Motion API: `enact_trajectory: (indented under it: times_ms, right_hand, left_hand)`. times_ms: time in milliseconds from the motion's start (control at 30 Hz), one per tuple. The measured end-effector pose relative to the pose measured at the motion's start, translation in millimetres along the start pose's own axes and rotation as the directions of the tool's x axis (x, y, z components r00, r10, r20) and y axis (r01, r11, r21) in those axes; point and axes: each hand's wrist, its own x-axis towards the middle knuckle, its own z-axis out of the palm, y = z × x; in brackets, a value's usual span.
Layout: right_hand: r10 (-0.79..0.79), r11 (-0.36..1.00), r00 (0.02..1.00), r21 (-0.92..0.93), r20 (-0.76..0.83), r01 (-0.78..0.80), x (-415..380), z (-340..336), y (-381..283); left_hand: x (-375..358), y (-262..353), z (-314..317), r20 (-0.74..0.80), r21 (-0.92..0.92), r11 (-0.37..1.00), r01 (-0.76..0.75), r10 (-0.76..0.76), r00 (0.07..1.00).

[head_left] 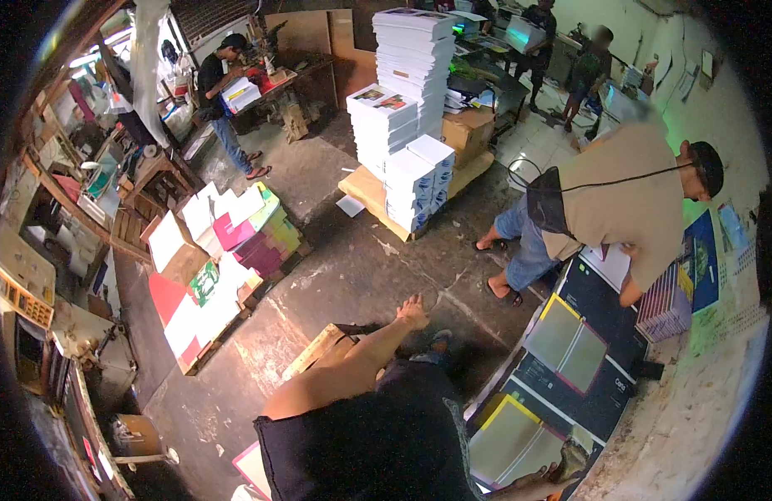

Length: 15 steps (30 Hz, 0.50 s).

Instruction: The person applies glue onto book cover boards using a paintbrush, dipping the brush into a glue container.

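My left hand [413, 311] is stretched forward over the dark floor, beside my knee, with its fingers loosely extended and nothing visible in it. My right hand [559, 472] is low at the right, at the edge of the work table, by a yellow-edged cover sheet [507, 438] with a pale line down its middle. Its fingers are partly hidden in shadow, and I cannot make out whether they grip anything. A second cover sheet [567, 344], with yellow and pink edges, lies farther along the dark table top [582, 284].
A person in a beige shirt [624, 188] leans over the table beside a stack of books [663, 305]. Tall paper stacks [411, 63] stand on a pallet ahead. More stacks [256, 238] sit at the left, with a wooden block [319, 346] near my left arm. Other people work behind.
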Motion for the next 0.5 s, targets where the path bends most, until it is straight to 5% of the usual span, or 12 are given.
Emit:
enact_trajectory:
  times_ms: [200, 333, 433, 500]
  right_hand:
    - [-0.046, 0.997, 0.992, -0.062, 0.116, 0.053, 4.4, 15.0, 2.3]
    - [-0.077, 0.992, 0.985, -0.089, 0.154, 0.092, 11.6, 5.5, 11.3]
    - [-0.177, 0.97, 0.96, -0.128, 0.218, 0.208, 14.5, -9.7, 15.6]
    - [-0.123, 0.985, 0.973, -0.096, 0.196, 0.144, 8.4, -9.8, 12.5]
  left_hand:
    - [-2.6, -56.3, 7.2, 0.132, 0.074, 0.981, 0.179, -0.188, 0.973]
    - [17.9, -118.5, 51.4, 0.019, 0.086, 0.971, 0.222, -0.224, 0.974]
    - [7.8, -128.3, 57.1, -0.069, 0.033, 0.963, 0.269, -0.266, 0.961]
    - [4.2, -121.8, 48.4, -0.043, 0.019, 0.961, 0.275, -0.274, 0.961]
